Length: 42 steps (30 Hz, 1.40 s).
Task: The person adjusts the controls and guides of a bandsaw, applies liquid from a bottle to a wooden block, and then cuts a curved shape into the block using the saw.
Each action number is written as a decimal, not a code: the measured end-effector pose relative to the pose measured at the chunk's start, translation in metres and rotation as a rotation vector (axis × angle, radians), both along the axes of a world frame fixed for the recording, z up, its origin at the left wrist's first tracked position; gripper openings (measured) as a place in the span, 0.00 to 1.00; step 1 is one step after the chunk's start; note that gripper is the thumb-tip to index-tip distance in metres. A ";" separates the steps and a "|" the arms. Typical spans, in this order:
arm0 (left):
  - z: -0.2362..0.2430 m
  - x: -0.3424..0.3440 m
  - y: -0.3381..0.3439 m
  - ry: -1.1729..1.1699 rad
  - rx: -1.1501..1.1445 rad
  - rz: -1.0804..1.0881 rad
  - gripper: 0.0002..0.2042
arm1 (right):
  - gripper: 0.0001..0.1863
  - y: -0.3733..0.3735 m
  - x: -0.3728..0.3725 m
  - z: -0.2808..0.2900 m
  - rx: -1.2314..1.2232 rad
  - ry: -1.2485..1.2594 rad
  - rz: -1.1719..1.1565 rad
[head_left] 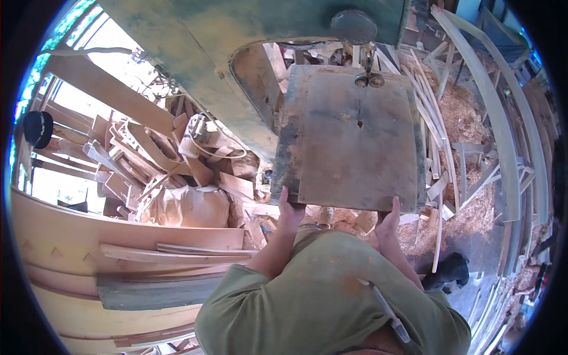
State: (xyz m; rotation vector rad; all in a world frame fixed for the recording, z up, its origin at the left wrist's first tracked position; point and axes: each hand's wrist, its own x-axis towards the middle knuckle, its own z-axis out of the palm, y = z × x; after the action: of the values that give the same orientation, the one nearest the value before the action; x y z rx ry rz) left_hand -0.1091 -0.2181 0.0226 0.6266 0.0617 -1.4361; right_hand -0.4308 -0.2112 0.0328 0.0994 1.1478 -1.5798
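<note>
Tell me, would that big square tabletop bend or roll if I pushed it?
The tabletop would probably feel stiff, because it lies flat without sagging. It looks broad, so it may be heavy to lift. It likely wouldn't roll, being flat and square-cornered.

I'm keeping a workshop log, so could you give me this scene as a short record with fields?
Left hand: at the near edge of the brown tabletop, thumb uppermost
Right hand: same edge, farther right, thumb uppermost
Machine body: green, dusty
Left side: heaped wood offcuts
Right side: long wooden strips, sawdust
Clothing: green shirt
Unclear: most fingers, hidden
</note>
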 end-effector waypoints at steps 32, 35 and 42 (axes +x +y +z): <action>-0.014 0.113 0.001 -0.123 0.329 0.084 0.33 | 0.36 0.006 0.002 0.006 -0.112 -0.215 -0.034; 0.010 0.160 -0.008 -0.426 0.420 0.180 0.29 | 0.32 0.022 -0.029 0.010 0.110 -0.198 0.324; 0.023 0.134 -0.046 -0.784 0.419 -0.522 0.21 | 0.24 0.020 -0.045 0.018 0.082 -0.126 0.118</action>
State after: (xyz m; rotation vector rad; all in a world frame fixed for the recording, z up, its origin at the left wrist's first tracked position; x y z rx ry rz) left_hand 0.0244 -0.2644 0.0459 1.6040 -0.4592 -1.5826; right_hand -0.4759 -0.1913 0.0506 0.1792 1.0996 -1.4029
